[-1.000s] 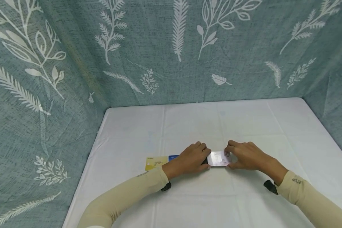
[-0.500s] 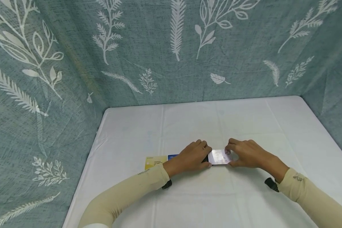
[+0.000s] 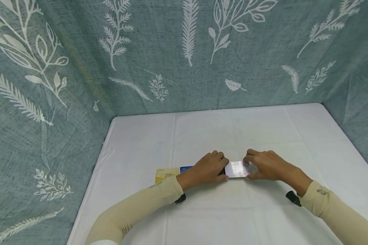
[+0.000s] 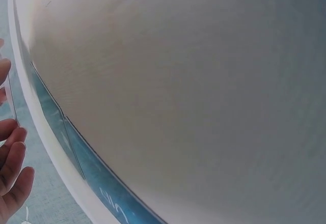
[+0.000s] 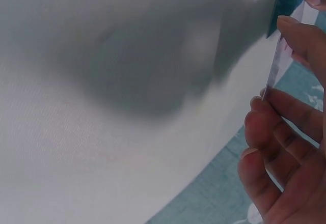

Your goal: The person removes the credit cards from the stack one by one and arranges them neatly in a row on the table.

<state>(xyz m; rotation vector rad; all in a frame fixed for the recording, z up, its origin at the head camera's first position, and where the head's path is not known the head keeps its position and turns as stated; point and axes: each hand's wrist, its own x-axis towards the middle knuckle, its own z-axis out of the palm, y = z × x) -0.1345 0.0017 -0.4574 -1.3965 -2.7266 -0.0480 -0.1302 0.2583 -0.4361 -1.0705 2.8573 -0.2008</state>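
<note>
In the head view a whitish, shiny card (image 3: 234, 169) lies between my two hands at the right end of a row of cards. My left hand (image 3: 203, 170) holds its left end, thumb at the near edge and fingertips at the far edge. At the other end my right hand (image 3: 268, 165) pinches it between thumb and fingers; the right wrist view shows the thin card (image 5: 275, 68) nearly edge-on there. A dark card (image 3: 222, 171) peeks out beneath the left hand. Further left are a blue card (image 3: 185, 168) and a yellow card (image 3: 164, 174), partly hidden by hand and sleeve.
A white cloth (image 3: 202, 136) covers the table. Green-blue leaf-patterned curtain (image 3: 171, 51) hangs behind and at both sides. Dark wrist cameras, one on the left (image 3: 180, 199) and one on the right (image 3: 293, 198), stick out below the wrists.
The head view has shifted slightly. Both hands keep nearly the same hold on the whitish card, and the row of cards looks unchanged.
</note>
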